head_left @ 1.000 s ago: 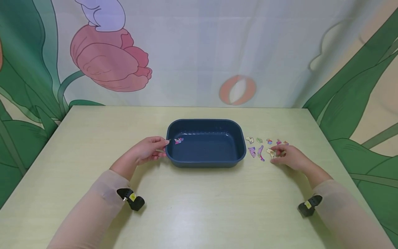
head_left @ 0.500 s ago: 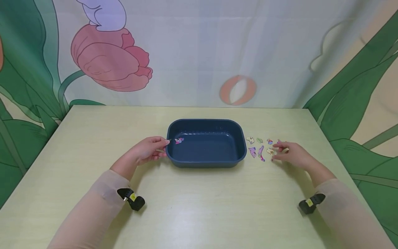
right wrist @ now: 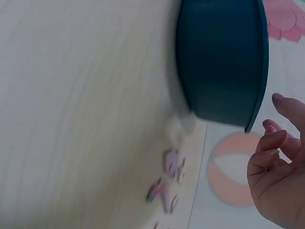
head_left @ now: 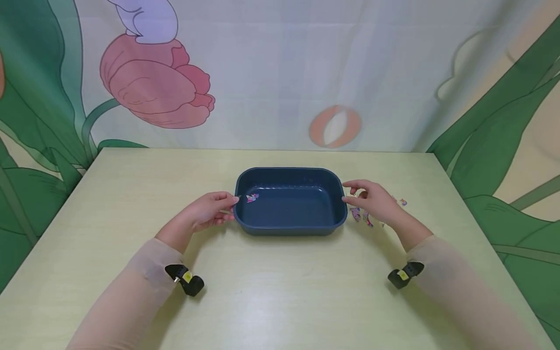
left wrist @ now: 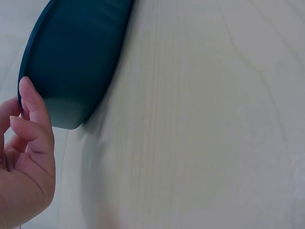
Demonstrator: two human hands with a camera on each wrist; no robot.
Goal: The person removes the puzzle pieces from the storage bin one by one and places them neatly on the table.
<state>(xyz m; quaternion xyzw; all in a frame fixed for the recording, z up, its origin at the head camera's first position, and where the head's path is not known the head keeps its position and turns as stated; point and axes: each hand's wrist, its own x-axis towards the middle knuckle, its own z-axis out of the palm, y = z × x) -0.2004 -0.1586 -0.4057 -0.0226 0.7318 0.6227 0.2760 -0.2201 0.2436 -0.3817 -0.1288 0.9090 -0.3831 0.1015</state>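
Blue tray [head_left: 293, 209] lies lengthwise between hands I follow remotely, long axis left-right across worktop [head_left: 271, 287]: left hand [head_left: 207, 210] pinches its left rim; right hand [head_left: 374, 198], thumb and forefinger apart, just beside right end.

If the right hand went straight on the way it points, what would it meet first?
Most likely the dark blue tray, at its end nearest the right hand. The right wrist view shows a gap between them; the hand's height is unclear, so it might pass over.
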